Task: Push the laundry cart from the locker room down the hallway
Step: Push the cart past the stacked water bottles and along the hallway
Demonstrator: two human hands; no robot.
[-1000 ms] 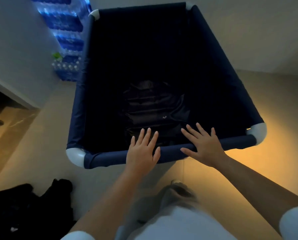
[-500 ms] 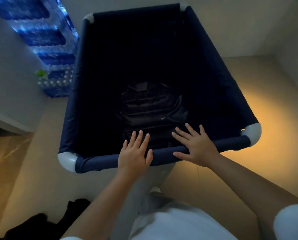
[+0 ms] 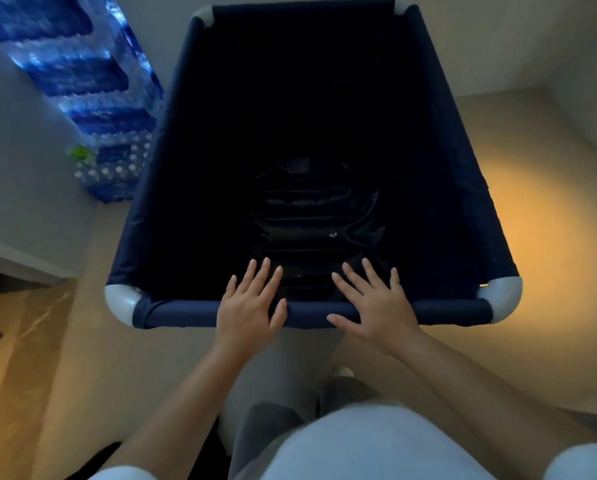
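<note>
A navy fabric laundry cart (image 3: 182,315) with white corner joints fills the middle of the head view, seen from above. Dark folded clothing (image 3: 310,220) lies at its bottom. My left hand (image 3: 250,304) rests flat on the near rim bar, fingers spread and pointing forward. My right hand (image 3: 376,301) lies flat on the same bar just to the right, fingers also apart. Neither hand wraps around the bar.
Stacked packs of bottled water (image 3: 92,95) stand against the wall on the left, close to the cart's left side. A doorway threshold (image 3: 23,268) lies at the lower left. Beige floor (image 3: 539,237) stretches to the right, walls beyond the cart's far end.
The cart has rolled forward and swung left toward the water packs. The dark clothes pile on the floor at lower left has dropped out of view. Both hands stay flat on the rim.
</note>
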